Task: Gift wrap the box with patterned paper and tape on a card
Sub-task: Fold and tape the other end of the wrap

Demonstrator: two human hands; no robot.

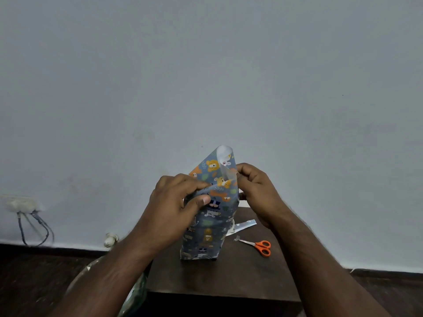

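On the table (242, 277), upright box (206, 234) wears blue bear-print paper (217, 179).

A dark brown bench (240, 280) stands against the pale wall. On it, toward the left edge, a box wrapped in patterned paper (206, 234) stands upright on end. Orange-handled scissors (259, 246) lie near the right edge, and a scrap of paper (243, 225) lies behind them toward the far right corner.

Two bare forearms, left hand (174, 202) and right hand (257, 191) (no sleeves, no rings)
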